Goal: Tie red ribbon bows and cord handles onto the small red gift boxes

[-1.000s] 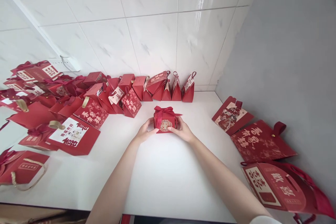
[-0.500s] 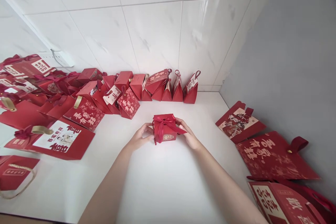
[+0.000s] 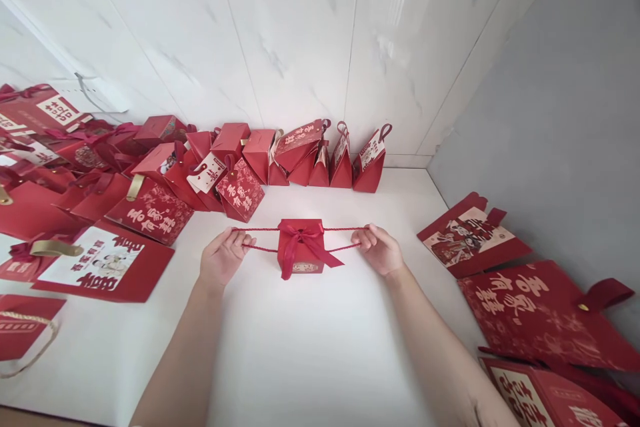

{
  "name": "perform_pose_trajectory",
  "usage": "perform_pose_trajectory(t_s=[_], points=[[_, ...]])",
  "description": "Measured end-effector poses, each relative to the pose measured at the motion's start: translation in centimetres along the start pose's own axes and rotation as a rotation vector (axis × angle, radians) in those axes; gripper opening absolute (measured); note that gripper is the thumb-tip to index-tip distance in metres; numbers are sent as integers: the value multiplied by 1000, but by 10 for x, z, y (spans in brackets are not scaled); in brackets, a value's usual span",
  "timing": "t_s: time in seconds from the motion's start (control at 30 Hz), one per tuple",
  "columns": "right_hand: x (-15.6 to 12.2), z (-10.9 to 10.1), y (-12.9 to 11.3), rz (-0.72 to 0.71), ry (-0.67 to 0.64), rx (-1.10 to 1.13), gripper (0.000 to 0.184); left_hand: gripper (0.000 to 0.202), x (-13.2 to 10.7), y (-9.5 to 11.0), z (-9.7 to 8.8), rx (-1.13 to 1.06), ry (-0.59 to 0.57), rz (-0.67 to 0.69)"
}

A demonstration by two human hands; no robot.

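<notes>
A small red gift box (image 3: pixel 309 257) with a red ribbon bow (image 3: pixel 303 235) on its top stands on the white table, between my hands. From its left side a red cord loop (image 3: pixel 263 229) runs taut to my left hand (image 3: pixel 223 257), whose fingers are closed around the loop's end. A matching cord loop (image 3: pixel 343 229) stretches out on the right side. My right hand (image 3: pixel 380 250) is closed on the end of that one. The bow's tail hangs over the box's front right corner.
Many red gift boxes and bags (image 3: pixel 150 207) crowd the table's left side. A row of small red boxes (image 3: pixel 300 153) lines the tiled wall (image 3: pixel 290 33). Flat red bags (image 3: pixel 540 310) lie along the grey panel (image 3: pixel 530 93) on the right.
My hands have left the sides of the gift box and moved apart, drawing the cord loops out left and right. The view has shifted slightly.
</notes>
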State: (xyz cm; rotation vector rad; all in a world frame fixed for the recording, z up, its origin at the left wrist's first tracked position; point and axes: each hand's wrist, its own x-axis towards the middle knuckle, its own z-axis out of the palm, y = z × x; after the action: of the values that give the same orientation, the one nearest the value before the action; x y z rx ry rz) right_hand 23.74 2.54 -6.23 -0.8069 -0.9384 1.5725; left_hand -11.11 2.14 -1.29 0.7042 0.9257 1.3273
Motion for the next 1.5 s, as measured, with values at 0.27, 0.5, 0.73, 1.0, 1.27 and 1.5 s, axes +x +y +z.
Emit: perform_pose_trajectory(t_s=[0.27,0.5,0.73,1.0,1.27,1.5], points=[[0,-12,-5,102,106,40,61,34,7,-3,-3,-5,150,-1],[7,-9,-3,-28,44,-174,42,27,11,-9,-10,639,2,96],[4,6,10,-127,-303,-642,106,81,-4,-36,17,1386,-443,278],[1,30,3,-118,-482,-433,70,80,-2,-56,33,1150,-370,242],[2,31,11,-122,-300,-360,65,51,1,-58,35,1081,-412,298],[2,32,11,-143,-299,-400,66,54,-4,-53,37,1097,-430,290]])
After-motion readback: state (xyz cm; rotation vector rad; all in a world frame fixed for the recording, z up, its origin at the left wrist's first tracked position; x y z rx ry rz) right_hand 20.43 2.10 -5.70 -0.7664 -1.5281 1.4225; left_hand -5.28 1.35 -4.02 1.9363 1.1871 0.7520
